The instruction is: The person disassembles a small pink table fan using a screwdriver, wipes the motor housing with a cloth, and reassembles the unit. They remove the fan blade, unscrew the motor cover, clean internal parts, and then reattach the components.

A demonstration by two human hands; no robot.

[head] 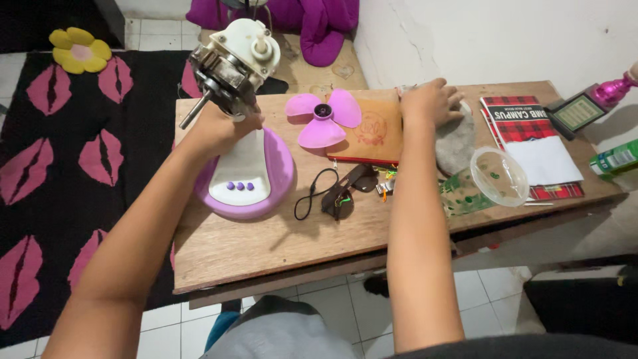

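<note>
A small desk fan with its guard and blade off stands on a wooden table [266, 246]: a purple and white base [249, 176] with three buttons, and a bare motor [232, 63] with its shaft sticking out to the left. My left hand [222, 126] grips the fan's neck just under the motor. A pink three-bladed fan blade [323, 116] lies flat on the table to the right. My right hand [430, 101] rests, fingers curled, on a grey cloth [458, 143] at the table's far side.
A brown book [375, 129] lies beside the fan blade. Dark sunglasses with a cord [342, 193] and small parts lie in the middle. A clear plastic cup [488, 179] lies on its side, by a red plaid notebook [531, 126]. A green bottle [615, 159] is far right.
</note>
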